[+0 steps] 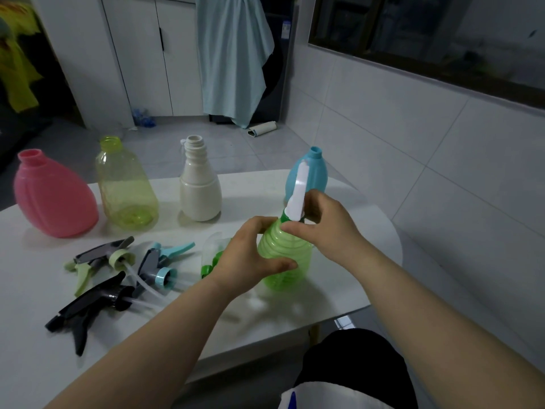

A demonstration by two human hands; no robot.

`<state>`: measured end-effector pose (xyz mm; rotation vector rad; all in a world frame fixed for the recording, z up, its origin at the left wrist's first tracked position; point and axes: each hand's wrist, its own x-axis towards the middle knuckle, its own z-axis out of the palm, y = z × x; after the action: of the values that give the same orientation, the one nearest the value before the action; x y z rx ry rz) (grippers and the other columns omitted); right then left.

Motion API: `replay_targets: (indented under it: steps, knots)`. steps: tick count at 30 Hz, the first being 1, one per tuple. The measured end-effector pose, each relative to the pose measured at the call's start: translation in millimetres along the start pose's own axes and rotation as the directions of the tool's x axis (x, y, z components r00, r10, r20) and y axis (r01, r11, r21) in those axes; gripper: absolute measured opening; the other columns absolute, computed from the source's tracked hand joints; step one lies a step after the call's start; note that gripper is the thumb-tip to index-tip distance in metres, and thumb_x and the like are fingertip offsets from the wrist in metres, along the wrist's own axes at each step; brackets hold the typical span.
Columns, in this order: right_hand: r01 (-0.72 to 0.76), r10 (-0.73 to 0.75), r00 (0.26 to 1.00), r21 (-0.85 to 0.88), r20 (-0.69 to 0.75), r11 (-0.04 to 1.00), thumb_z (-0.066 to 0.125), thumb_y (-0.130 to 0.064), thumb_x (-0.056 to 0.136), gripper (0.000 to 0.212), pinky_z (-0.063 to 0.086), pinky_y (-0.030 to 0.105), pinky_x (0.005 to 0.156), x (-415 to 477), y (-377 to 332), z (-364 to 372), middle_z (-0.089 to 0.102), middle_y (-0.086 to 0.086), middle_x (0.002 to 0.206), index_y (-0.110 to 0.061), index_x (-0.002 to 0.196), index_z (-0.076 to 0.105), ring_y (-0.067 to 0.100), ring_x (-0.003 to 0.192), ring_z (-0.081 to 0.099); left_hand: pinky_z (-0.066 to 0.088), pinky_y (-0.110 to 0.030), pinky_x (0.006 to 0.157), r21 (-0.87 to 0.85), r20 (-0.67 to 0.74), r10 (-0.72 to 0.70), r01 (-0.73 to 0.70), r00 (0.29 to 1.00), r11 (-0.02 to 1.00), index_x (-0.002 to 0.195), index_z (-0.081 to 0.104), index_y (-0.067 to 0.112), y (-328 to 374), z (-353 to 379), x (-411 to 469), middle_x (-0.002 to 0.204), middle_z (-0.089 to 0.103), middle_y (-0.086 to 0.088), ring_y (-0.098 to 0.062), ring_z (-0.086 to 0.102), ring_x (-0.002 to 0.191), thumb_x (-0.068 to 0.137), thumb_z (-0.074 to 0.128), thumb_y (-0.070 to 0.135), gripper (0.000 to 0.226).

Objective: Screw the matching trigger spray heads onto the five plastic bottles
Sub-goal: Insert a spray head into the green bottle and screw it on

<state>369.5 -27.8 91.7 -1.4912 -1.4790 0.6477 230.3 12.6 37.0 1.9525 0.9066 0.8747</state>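
My left hand (250, 255) grips the ribbed green bottle (284, 255) standing on the white table (265, 317). At the bottle's neck my right hand (321, 222) pinches the white-and-green spray head (298, 193), whose white part sticks upward. Behind stand a pink bottle (53, 196), a yellow-green clear bottle (125, 187), a white bottle (200, 184) and a blue bottle (312, 172), all with open necks. Loose heads lie at the left front: a grey and pale-green one (97, 258), a grey and blue one (159, 264), a black one (85, 311). A green part (211, 264) lies behind my left wrist.
The table's rounded right edge runs close to a tiled wall (442, 172). My dark-clothed lap (354, 367) is below the table's front edge. On the floor behind are a hanging light-blue cloth (233, 54), white cabinets and a small rolled item (262, 128).
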Motion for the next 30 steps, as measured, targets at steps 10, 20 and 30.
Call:
replay_targets:
  steps: [10, 20, 30]
  knots:
    - [-0.097, 0.086, 0.955, 0.025, 0.284, 0.995, 0.065, -0.008, 0.073, 0.034, 0.044, 0.021, 0.092, 5.8, -2.9, -19.8, 0.065, -0.006, 0.099, -0.022, 0.103, 0.059, 0.004, 0.095, 0.060, 0.035, -0.007, 0.067, 0.047, 0.220, -0.029, 0.019, 0.975, 0.999, 0.120, 0.042, 0.023, 8.3, -17.1, 7.4, 0.105, 0.050, 0.013, -0.005, 0.046, 0.096, 0.059, 0.079, 0.018, 0.071]
    - [0.076, -0.075, 0.997, 0.046, -0.021, 0.996, 0.068, -0.010, 0.072, 0.034, 0.040, -0.002, 0.073, -3.9, 7.8, 1.3, 0.059, -0.026, 0.081, -0.040, 0.084, 0.057, -0.020, 0.077, 0.056, 0.035, -0.007, 0.061, 0.008, -0.002, -0.040, 0.040, 0.999, 0.999, 0.117, 0.047, 0.025, 1.2, -2.2, 0.8, 0.098, 0.053, 0.011, -0.010, 0.050, 0.092, 0.056, 0.080, 0.023, 0.069]
    - [0.066, -0.070, 0.981, -0.028, -0.181, 0.997, 0.067, -0.018, 0.073, 0.033, 0.042, 0.018, 0.082, -11.6, 3.9, 15.2, 0.061, -0.012, 0.091, -0.015, 0.105, 0.064, 0.007, 0.092, 0.057, 0.032, -0.017, 0.075, 0.087, -0.067, -0.041, 0.047, 0.997, 0.995, 0.119, 0.046, 0.023, 2.8, 1.9, -1.5, 0.099, 0.051, 0.011, -0.008, 0.047, 0.093, 0.054, 0.080, 0.027, 0.073]
